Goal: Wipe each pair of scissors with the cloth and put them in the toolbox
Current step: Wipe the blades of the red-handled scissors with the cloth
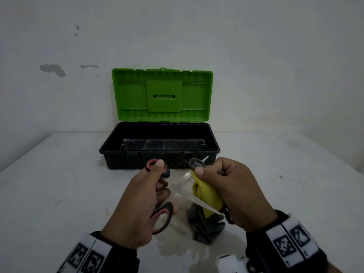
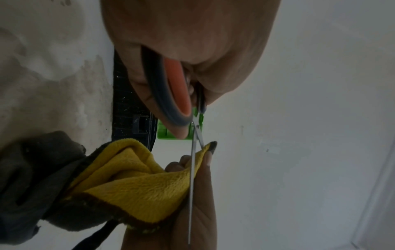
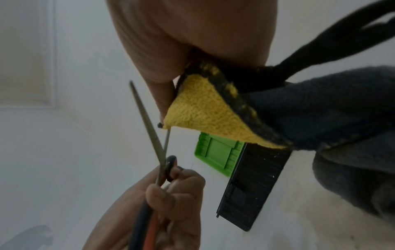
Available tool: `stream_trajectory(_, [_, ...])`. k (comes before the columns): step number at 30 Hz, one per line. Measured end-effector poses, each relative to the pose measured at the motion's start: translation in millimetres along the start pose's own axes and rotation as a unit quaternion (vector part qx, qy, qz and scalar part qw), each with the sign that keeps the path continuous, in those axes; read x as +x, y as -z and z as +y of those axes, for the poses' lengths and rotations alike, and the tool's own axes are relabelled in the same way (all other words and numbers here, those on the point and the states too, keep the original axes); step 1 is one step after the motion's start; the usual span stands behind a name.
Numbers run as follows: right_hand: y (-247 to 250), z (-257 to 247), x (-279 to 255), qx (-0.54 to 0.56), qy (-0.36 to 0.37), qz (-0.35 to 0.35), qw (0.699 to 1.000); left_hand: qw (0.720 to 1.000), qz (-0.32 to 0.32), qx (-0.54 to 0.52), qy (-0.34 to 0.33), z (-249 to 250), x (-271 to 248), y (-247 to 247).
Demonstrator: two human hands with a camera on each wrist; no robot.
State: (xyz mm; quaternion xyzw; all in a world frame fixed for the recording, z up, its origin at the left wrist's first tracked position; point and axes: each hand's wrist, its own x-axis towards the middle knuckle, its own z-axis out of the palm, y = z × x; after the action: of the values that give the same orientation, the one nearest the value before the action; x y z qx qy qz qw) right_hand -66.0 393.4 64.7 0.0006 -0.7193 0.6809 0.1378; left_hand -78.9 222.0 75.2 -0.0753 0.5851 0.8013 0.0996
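Left hand (image 1: 136,196) grips the scissors (image 1: 177,189) by the red-and-black handles, thumb through the upper loop, fingers through the lower one — blades spread wide, presumably so each blade can be reached separately. Right hand (image 1: 226,190) is closed on the cloth (image 1: 206,196), yellow on one face and dark grey on the other, pinching a fold of it around the upper blade; that blade's tip pokes out past the thumb toward the toolbox (image 1: 159,154). The lower blade runs bare across the front of the cloth, pointing to the person's right. The grey tail of the cloth hangs down and appears to reach the table (image 1: 59,184).

Scissors are held in the air just in front of the toolbox, not inside yet. Toolbox sits on the table against the wall, green lid (image 1: 162,95) propped fully open, so drop-in needs no extra step. Black interior looks empty from the head view.

Judged step: wiping in progress — one blade wrapped, the other probably next.
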Motion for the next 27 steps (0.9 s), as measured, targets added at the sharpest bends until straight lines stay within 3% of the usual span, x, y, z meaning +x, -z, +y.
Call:
stream_trajectory(6, [6, 0, 8, 0.035, -0.02, 0.028, 0.999, 1.0, -0.012, -0.002, 0.009, -1, 0, 2])
stream_trajectory(12, [3, -1, 3, 0.028, -0.02, -0.012, 0.999, 1.0, -0.004, 0.015, 0.011, 1, 1, 3])
stream_trajectory(18, [10, -1, 16, 0.045, -0.025, 0.039, 0.998, 1.0, -0.008, 0.01, 0.003, 0, 2, 4])
stream_trajectory(23, [9, 0, 7, 0.046, -0.002, -0.006, 0.999, 1.0, 0.005, 0.028, 0.003, -2, -1, 5])
stream_trajectory(27, [10, 3, 8, 0.054, -0.002, 0.001, 0.999, 0.999, -0.005, 0.033, -0.007, -3, -3, 4])
